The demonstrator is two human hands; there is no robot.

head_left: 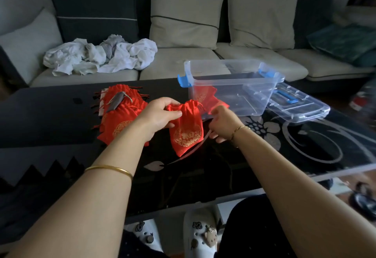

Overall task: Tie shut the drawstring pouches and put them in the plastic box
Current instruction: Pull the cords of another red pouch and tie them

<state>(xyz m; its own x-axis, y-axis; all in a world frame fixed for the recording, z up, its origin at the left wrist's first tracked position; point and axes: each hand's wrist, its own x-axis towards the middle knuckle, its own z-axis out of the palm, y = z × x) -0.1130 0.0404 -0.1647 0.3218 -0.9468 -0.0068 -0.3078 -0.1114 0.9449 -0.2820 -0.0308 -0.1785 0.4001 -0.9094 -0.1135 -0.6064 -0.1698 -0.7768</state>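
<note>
Left hand [160, 115] pinches the red pouch [186, 131] at its gathered neck, above the table [50, 115]. Right hand [222, 124] is curled at the cord side; the cord itself is hard to see. Pouch looks soft, light, floppy; best held at the neck. Plastic box [230, 74] sits just behind.

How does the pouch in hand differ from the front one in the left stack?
The held pouch is upright; the stack pouch lies flat. The held pouch's neck is gathered, gripped by the left hand while the right hand pinches its cord; no hand grips the stack pouch. Both are red with a gold emblem.
</note>
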